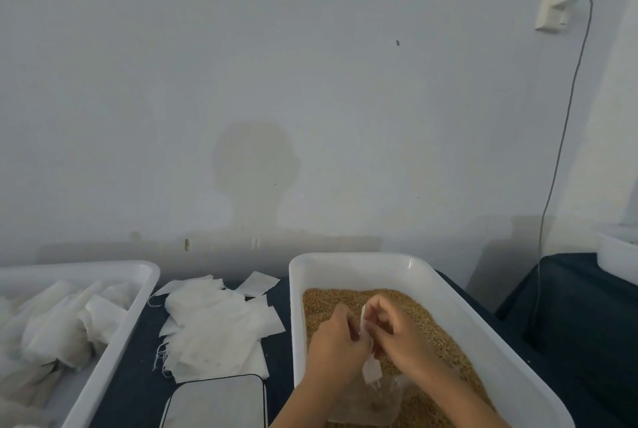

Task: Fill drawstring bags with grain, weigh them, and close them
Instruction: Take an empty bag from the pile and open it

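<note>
— Over the grain tray, what is seen?

— A small white drawstring bag is held above the grain by both hands. Its mouth is pinched between curled fingers of the left hand and the right hand, which are pressed close together; its lower part is seen hanging beneath them, thin and pale, with loose threads at the bottom. Whether anything is inside it cannot be told.

— And the grain?

— Golden-brown kernels are spread across the white, rectangular plastic tray. A clear plastic scoop is seen lying on the grain just below the hands.

— What is placed left of that tray?

— A loose pile of flat white bags is laid on a dark blue tablecloth. Nearer the viewer than the pile, a scale with a pale platform is set. Further left, a second white tray is filled with bulging white bags.

— Behind it?

— A plain pale wall is seen, with a socket and a cable hanging down at the upper right.
</note>
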The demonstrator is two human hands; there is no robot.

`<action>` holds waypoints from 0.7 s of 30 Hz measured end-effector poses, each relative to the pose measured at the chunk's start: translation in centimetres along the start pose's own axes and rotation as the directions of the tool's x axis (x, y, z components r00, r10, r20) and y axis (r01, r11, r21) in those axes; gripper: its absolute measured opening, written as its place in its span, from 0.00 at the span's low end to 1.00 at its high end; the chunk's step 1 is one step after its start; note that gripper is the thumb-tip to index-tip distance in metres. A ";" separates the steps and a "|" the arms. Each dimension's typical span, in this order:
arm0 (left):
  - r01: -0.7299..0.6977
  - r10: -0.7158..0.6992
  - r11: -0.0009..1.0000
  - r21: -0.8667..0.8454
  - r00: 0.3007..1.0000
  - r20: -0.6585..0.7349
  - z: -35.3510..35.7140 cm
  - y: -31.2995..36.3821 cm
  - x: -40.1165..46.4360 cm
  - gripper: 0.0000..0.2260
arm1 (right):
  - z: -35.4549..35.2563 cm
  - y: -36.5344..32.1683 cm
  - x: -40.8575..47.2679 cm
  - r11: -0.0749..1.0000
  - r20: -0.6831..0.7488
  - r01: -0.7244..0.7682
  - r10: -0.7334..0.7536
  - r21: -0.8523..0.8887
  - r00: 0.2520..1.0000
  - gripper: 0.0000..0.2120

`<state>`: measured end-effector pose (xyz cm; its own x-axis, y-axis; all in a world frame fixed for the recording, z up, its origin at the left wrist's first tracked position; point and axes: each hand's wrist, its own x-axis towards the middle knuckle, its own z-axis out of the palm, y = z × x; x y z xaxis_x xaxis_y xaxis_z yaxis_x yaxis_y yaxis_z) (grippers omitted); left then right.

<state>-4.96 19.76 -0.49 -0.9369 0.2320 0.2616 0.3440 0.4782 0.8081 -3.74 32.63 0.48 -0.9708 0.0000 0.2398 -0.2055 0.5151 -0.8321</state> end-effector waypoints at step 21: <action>-0.124 0.249 0.953 0.275 0.838 -0.485 -0.9 0.3 0.1 0.07 | -5.7 2.5 -1.5 0.829 0.368 -0.008 0.257 -0.559 0.894 0.10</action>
<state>-4.98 19.18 0.19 -0.7296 -0.0976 0.6769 0.4613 0.6604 0.5925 -2.12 38.86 0.89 -0.9659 -0.1829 -0.1830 -0.0935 0.9063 -0.4122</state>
